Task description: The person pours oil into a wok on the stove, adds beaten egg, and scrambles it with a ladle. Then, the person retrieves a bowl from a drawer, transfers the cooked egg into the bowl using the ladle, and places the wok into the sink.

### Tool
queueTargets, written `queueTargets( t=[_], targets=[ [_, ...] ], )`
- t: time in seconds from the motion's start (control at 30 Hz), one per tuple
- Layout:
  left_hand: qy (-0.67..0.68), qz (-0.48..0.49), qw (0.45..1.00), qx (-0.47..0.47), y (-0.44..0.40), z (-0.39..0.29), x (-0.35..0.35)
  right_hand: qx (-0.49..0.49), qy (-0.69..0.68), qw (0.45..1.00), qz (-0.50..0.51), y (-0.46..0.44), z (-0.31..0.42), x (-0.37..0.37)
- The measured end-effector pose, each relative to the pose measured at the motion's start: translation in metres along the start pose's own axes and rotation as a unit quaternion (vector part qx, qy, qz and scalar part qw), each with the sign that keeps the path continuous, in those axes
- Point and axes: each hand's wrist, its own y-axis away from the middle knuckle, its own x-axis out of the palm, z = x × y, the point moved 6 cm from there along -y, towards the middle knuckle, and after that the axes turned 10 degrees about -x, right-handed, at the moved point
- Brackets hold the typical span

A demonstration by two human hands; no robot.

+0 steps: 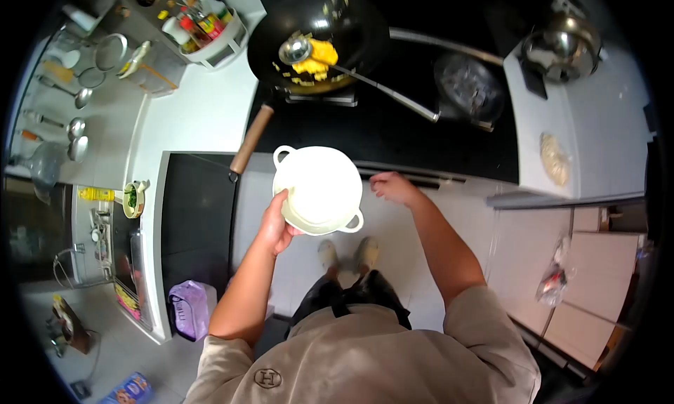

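Note:
My left hand (275,225) grips the near left rim of a white two-handled bowl (319,186), held in front of the stove edge. The inside of the bowl looks plain white. Right of the bowl, apart from it, my right hand (393,188) is held with its fingers curled in and nothing visible in them. Beyond the bowl, a black wok (365,25) holds cooked yellow egg (323,53) and green bits. A metal ladle (386,89) rests in the wok, its bowl on the egg and its handle reaching right across the stove.
The wok's wooden handle (251,141) sticks out past the counter edge. A small dark pan (469,88) sits right of the wok, and a steel pot (562,46) stands farther right. Bottles (200,25) fill a white rack at the left. A purple bag (191,307) lies below.

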Motion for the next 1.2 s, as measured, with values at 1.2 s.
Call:
queueTargets(
  t=[1.2],
  targets=[
    [0.001,0.039,0.983,0.178,-0.068,-0.289,-0.120,-0.079,0.595,0.749,-0.280,0.103,0.286,-0.082]
  ],
)
